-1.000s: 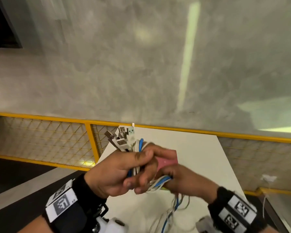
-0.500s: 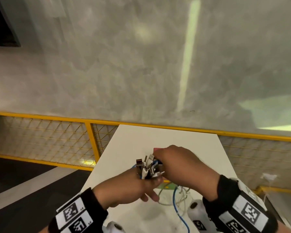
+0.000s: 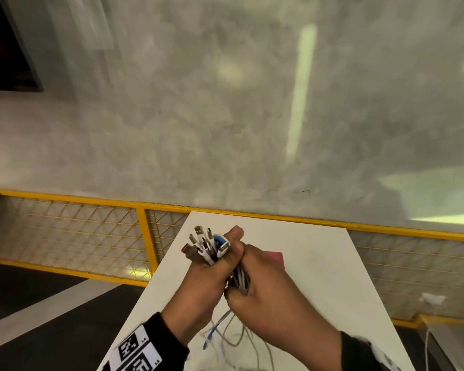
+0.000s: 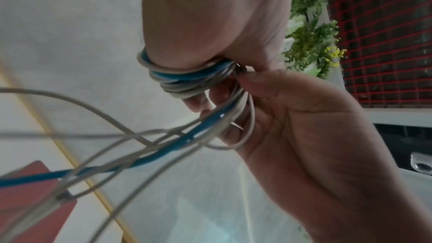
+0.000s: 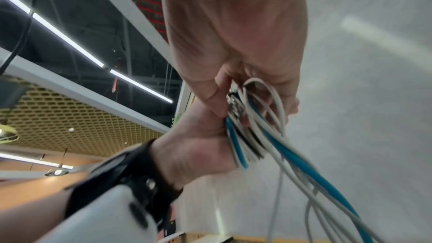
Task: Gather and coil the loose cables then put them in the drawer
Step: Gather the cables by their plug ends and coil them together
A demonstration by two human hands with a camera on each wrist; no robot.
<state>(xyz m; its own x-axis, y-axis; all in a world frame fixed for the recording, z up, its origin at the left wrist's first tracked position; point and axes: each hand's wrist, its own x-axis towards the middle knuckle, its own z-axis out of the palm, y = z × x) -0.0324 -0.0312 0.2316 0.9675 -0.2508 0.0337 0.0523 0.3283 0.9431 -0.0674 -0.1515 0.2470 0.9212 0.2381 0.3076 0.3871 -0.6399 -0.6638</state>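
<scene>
A bundle of white and blue cables (image 3: pixel 208 249) sticks up from my left hand (image 3: pixel 220 263), its metal plugs fanned out at the top. Turns of the cables (image 4: pixel 187 78) are wound round that hand's fingers. My right hand (image 3: pixel 243 286) sits just right of and below the left, touching it, and pinches the trailing strands (image 5: pixel 257 127) where they leave the coil. The loose tails (image 3: pixel 225 333) hang down onto the white table (image 3: pixel 319 263) under both hands. No drawer is in view.
A flat pink-red object (image 3: pixel 275 257) lies on the table behind my right hand. A yellow mesh railing (image 3: pixel 91 236) runs along the table's far and left sides before a grey wall. Dark floor lies left of the table.
Both hands have risen above the table. The plugs now point up and left out of my left fist. My right hand came off the top of the bundle to its lower right side.
</scene>
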